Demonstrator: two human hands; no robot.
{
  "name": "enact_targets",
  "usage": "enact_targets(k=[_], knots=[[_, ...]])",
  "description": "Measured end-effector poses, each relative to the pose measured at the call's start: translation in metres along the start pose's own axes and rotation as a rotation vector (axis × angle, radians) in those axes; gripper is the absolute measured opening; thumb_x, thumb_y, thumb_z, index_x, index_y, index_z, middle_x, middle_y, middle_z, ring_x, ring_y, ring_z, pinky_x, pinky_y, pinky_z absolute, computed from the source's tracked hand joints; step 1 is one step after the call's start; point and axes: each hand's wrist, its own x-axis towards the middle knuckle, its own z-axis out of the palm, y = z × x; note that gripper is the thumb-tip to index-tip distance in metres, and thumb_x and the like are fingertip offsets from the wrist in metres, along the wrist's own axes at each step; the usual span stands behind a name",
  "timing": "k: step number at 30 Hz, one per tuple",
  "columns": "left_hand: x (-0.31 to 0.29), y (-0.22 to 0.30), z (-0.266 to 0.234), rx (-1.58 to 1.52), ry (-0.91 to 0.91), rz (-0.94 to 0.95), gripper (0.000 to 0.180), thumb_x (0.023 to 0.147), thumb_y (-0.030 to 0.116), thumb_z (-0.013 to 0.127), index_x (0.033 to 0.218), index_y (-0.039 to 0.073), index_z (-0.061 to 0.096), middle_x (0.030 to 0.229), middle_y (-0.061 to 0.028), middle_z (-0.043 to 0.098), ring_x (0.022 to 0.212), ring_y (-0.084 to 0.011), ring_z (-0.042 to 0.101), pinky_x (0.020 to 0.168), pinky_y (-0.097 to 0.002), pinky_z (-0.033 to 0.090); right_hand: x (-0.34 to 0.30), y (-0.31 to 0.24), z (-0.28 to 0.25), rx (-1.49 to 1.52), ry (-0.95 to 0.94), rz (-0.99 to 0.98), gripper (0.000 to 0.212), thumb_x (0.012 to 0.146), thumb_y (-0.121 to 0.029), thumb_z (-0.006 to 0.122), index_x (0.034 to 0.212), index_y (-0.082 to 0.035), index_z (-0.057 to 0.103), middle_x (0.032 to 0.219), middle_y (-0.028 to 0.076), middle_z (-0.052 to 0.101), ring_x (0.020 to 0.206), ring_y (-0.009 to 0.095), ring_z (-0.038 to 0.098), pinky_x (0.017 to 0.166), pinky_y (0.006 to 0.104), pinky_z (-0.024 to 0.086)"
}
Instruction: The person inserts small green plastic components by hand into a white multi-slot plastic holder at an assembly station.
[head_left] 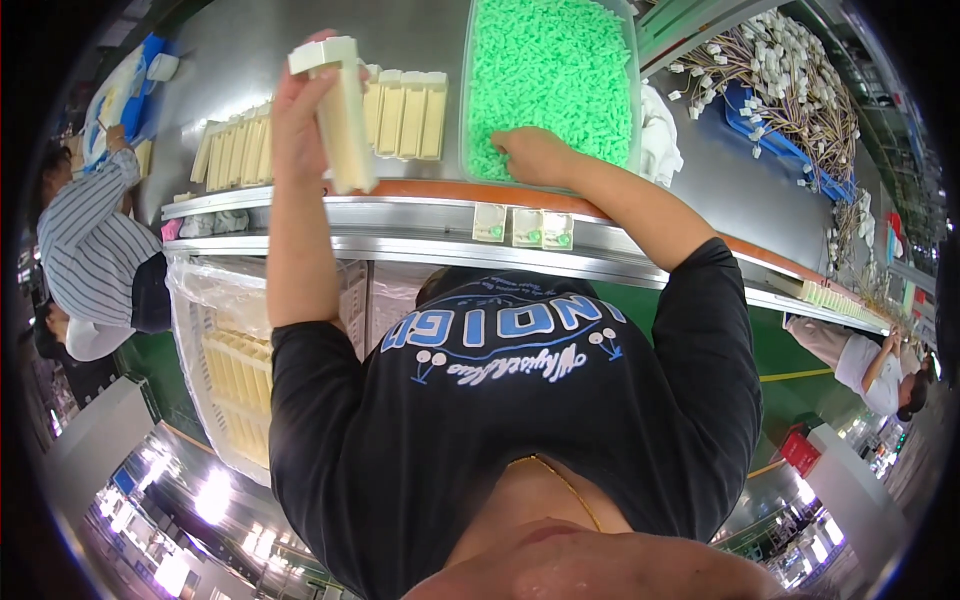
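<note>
My left hand (pixel 300 125) is raised above the bench, its fingers wrapped round a long cream plastic housing (pixel 345 125) with a wider top end. My right hand (pixel 535 157) reaches into the near left corner of a clear bin (pixel 466 100) filled with small green plastic pieces (pixel 560 80). Its fingers are curled together among the pieces; whether one is between them is hidden. On the metal rail (pixel 420 226) before me sit a few small cream boxes (pixel 489 223), with bits of green inside.
Rows of cream housings (pixel 235 150) stand on the bench at left. White cloth or plastic (pixel 658 135) lies right of the bin. Farther right, bundled wires with white connectors (pixel 790 70) overhang a blue tray (pixel 770 135). A lined crate (pixel 225 370) holds more housings below left. People work at both sides.
</note>
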Motion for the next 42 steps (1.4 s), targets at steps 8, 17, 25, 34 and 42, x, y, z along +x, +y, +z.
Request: enact_targets(k=[8, 17, 25, 34, 42], knots=[[-0.033, -0.055, 0.041, -0.136, -0.020, -0.364, 0.031, 0.086, 0.028, 0.046, 0.106, 0.004, 0.047, 0.084, -0.0124, 0.057, 0.058, -0.0144, 0.053, 0.051, -0.0234, 0.045, 0.004, -0.010, -0.005, -0.058, 0.008, 0.025, 0.024, 0.070, -0.006, 0.047, 0.093, -0.004, 0.050, 0.078, 0.018, 0.058, 0.076, 0.034, 0.057, 0.065, 0.0434, 0.044], [-0.043, -0.069, 0.039, -0.269, 0.043, -0.735, 0.035, 0.083, 0.042, 0.050, 0.088, 0.007, 0.050, 0.071, -0.0108, 0.056, 0.057, -0.0165, 0.054, 0.052, -0.0254, 0.046, 0.004, -0.007, -0.002, -0.079, -0.001, 0.049, 0.028, 0.068, -0.004, 0.048, 0.096, -0.005, 0.051, 0.079, 0.017, 0.059, 0.078, 0.032, 0.058, 0.064, 0.0422, 0.045], [-0.049, -0.079, 0.045, -0.476, -0.063, -0.687, 0.028, 0.085, 0.031, 0.049, 0.089, 0.004, 0.049, 0.073, -0.0114, 0.056, 0.065, -0.0223, 0.055, 0.061, -0.0312, 0.047, -0.006, 0.011, -0.005, 0.104, 0.067, -0.016, 0.019, 0.067, -0.004, 0.053, 0.085, -0.005, 0.056, 0.072, 0.015, 0.059, 0.071, 0.029, 0.058, 0.061, 0.0372, 0.045], [-0.049, -0.083, 0.053, -0.473, -0.202, -0.597, 0.020, 0.087, 0.026, 0.044, 0.091, 0.006, 0.047, 0.076, -0.0105, 0.054, 0.071, -0.0205, 0.051, 0.066, -0.0304, 0.044, -0.012, 0.026, -0.009, 0.160, 0.173, 0.088, 0.010, 0.070, -0.010, 0.057, 0.073, -0.001, 0.058, 0.072, 0.017, 0.059, 0.068, 0.031, 0.058, 0.062, 0.0368, 0.046], [-0.052, -0.079, 0.060, -0.482, -0.041, -0.619, 0.021, 0.087, 0.025, 0.045, 0.089, 0.005, 0.048, 0.077, -0.0106, 0.054, 0.071, -0.0206, 0.052, 0.065, -0.0311, 0.045, -0.012, 0.016, -0.009, -0.060, 0.190, 0.113, 0.007, 0.069, -0.008, 0.055, 0.072, -0.002, 0.056, 0.069, 0.017, 0.058, 0.068, 0.032, 0.056, 0.060, 0.0395, 0.044]])
